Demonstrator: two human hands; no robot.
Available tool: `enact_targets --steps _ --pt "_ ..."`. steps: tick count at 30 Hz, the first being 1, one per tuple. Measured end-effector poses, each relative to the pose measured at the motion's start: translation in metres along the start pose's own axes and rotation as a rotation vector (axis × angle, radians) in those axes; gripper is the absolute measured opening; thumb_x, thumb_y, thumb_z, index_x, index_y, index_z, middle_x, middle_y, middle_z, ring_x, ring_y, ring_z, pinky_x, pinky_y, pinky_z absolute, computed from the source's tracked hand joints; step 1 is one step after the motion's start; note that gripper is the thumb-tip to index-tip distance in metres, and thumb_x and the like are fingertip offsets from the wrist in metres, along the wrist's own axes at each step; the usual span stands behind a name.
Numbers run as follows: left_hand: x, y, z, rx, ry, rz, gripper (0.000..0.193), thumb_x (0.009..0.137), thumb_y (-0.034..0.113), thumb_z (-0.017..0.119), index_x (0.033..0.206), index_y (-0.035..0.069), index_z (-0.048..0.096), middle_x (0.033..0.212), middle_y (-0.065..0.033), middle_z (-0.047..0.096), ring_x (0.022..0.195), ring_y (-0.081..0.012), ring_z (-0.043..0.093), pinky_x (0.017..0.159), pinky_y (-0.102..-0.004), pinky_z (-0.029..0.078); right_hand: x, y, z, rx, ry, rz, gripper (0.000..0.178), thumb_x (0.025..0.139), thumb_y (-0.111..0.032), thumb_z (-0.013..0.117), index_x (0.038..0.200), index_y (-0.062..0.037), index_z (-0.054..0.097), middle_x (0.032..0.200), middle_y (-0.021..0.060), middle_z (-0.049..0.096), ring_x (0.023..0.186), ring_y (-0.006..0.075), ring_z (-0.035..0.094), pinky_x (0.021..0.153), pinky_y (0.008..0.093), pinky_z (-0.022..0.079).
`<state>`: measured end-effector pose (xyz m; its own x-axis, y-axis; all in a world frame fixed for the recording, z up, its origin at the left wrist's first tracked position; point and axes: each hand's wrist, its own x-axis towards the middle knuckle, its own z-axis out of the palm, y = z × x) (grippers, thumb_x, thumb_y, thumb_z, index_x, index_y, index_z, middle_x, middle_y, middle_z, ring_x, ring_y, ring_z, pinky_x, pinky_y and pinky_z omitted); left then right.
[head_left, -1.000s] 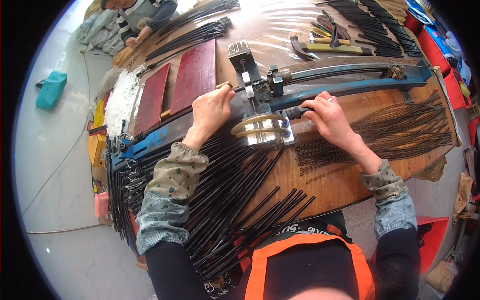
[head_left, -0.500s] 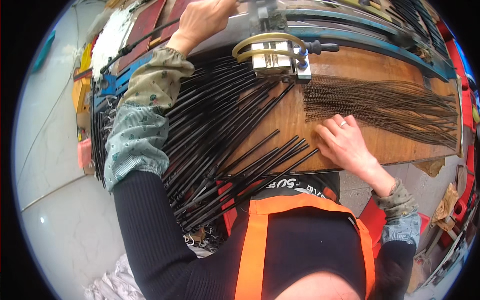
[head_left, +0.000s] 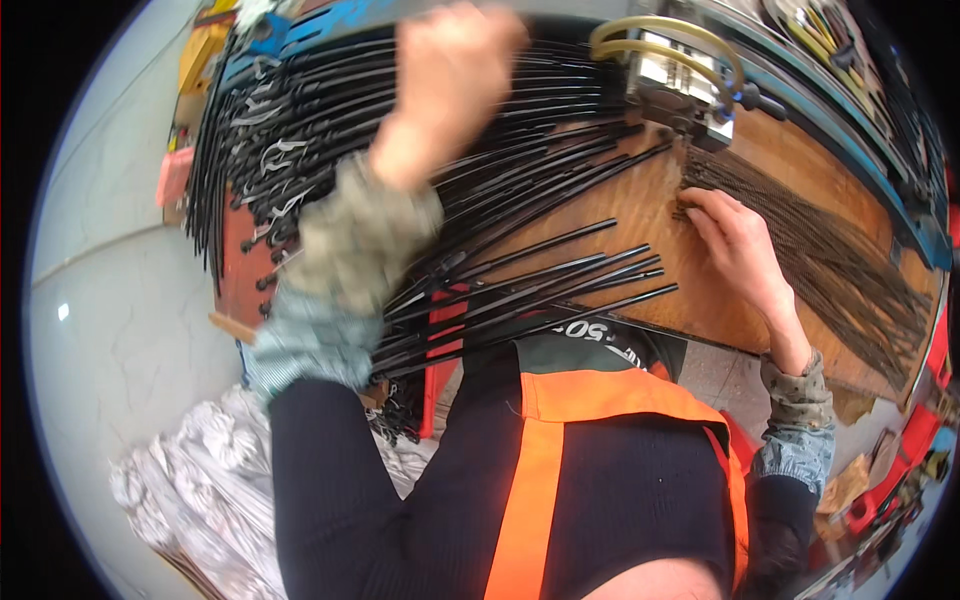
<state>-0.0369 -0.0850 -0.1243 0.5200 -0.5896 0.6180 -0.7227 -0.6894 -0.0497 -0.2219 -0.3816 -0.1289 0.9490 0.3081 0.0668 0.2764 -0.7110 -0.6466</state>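
Bending over the springs [head_left: 825, 255], the fingers of the right hand [head_left: 742, 248] are close together at the left ends of the bundle, just below the machine [head_left: 672, 75] and a little to its right. The thumb is partly hidden, so I cannot tell whether a spring is pinched. From this place the springs spread out, lying on the wooden table [head_left: 640, 205] to the lower right of the machine.

To the left of the machine, and well apart from it, the left hand [head_left: 455, 90] is above the black rods [head_left: 545, 246]. It is strongly blurred; its fingers seem curled, but I cannot tell whether they hold something. The rods lie in a wide fan to the left of the machine, with some right ends near its lower side. Other rods point to the right below it, nearer to the person. White cords [head_left: 283, 152] show among the rods, far to the left of the machine.

Yellowish tubes [head_left: 665, 22] curve over the top of the machine, and a black handle [head_left: 765, 103] sticks out at its right. The blue rail [head_left: 850, 115] extends to the right, behind this handle.
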Motion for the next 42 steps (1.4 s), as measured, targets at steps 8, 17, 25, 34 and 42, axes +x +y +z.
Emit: enact_targets --steps 8,17,25,34,42 --pt "-0.078 0.155 -0.023 0.067 -0.332 -0.316 0.011 0.08 0.015 0.058 0.091 0.012 0.06 0.087 -0.0061 0.055 0.088 -0.0229 0.053 0.081 -0.0413 0.042 0.009 0.042 -0.005 0.288 -0.121 0.22 0.024 0.102 -0.02 0.056 0.112 -0.0015 0.068 0.068 -0.0013 0.056 0.06 0.0051 0.05 0.054 0.0228 0.04" --pt "-0.071 0.17 -0.034 -0.285 -0.251 -0.364 0.011 0.079 0.009 0.06 0.09 0.006 0.058 0.084 -0.0103 0.059 0.076 -0.0256 0.067 0.064 -0.035 0.056 0.018 0.059 -0.012 0.465 0.007 0.39 0.031 0.102 -0.036 0.057 0.105 -0.0068 0.068 0.066 -0.0068 0.052 0.056 0.0003 0.044 0.049 0.0169 0.03" --pt "-0.047 0.162 -0.052 -0.282 -0.293 -0.353 0.013 0.081 0.016 0.061 0.093 0.011 0.065 0.08 -0.0118 0.065 0.069 -0.0282 0.071 0.057 -0.0412 0.057 0.015 0.072 -0.024 0.601 0.015 0.319 0.031 0.102 -0.034 0.057 0.107 -0.0055 0.068 0.068 -0.0057 0.053 0.058 0.0005 0.043 0.049 0.0172 0.026" --pt "-0.007 0.14 -0.069 -0.232 -0.5 -0.048 0.026 0.085 0.019 0.063 0.111 0.018 0.063 0.07 -0.0071 0.061 0.058 -0.0251 0.066 0.045 -0.0391 0.051 0.003 0.027 -0.04 -0.128 0.154 -0.249 0.037 0.083 -0.007 0.073 0.12 -0.0031 0.068 0.083 0.0076 0.065 0.077 0.023 0.06 0.073 0.0367 0.05" --pt "0.14 0.142 -0.075 -0.307 -0.302 0.377 0.027 0.086 0.0 0.062 0.112 0.004 0.064 0.085 -0.0142 0.06 0.075 -0.0341 0.063 0.061 -0.0449 0.05 -0.07 0.127 -0.102 -0.303 0.751 0.339 0.049 0.085 -0.027 0.073 0.13 -0.0121 0.061 0.086 0.0128 0.069 0.079 0.0334 0.067 0.069 0.0398 0.054"
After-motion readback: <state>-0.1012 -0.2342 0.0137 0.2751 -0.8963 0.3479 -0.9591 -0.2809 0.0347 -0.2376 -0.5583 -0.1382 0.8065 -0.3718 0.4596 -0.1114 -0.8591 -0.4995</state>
